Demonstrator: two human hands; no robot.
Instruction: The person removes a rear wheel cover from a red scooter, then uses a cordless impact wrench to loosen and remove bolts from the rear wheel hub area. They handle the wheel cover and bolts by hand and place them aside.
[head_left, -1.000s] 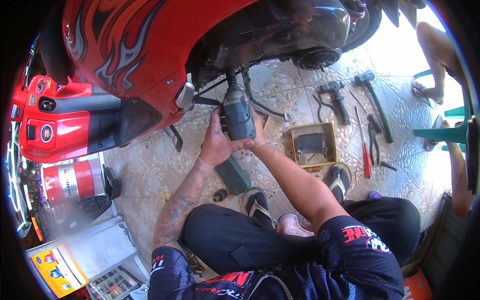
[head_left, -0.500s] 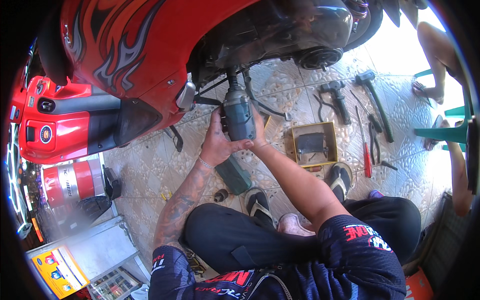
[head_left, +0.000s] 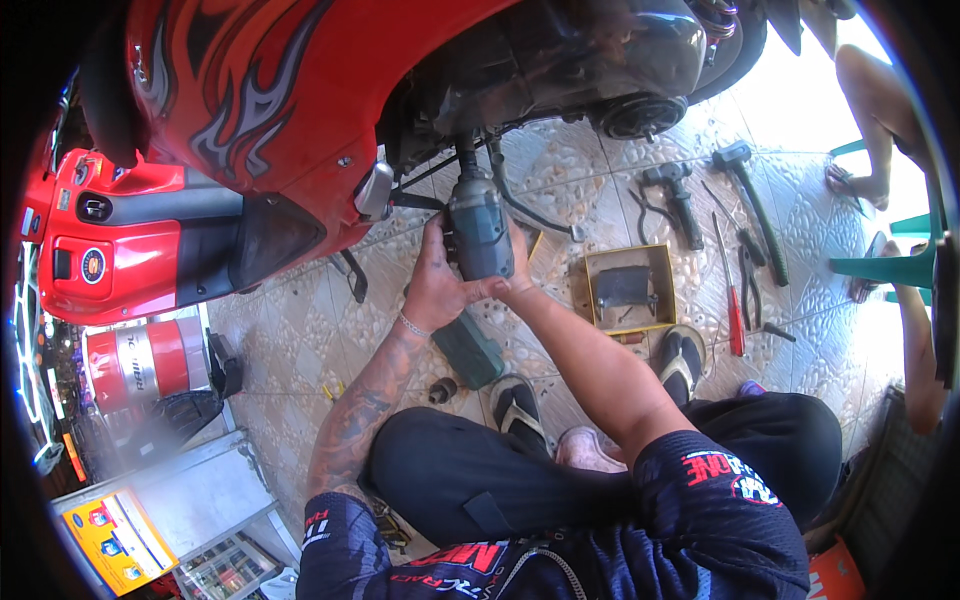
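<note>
Your left hand (head_left: 438, 292) has its grip clamped on the impact wrench (head_left: 480, 235); your right hand (head_left: 518, 268) lies against its other side, fingers hidden, so I can't tell how far that grip closes, and a loose hold could let the tool kick round. Farther out, its dark nose (head_left: 466, 158) reaches under the red motorbike (head_left: 330, 100), where tilting the wrench could make it slip or bind.

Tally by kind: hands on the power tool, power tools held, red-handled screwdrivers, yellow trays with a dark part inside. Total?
Hands: 2 (left hand, right hand)
Held power tool: 1
Red-handled screwdriver: 1
Yellow tray with dark part: 1
Total: 5
</note>
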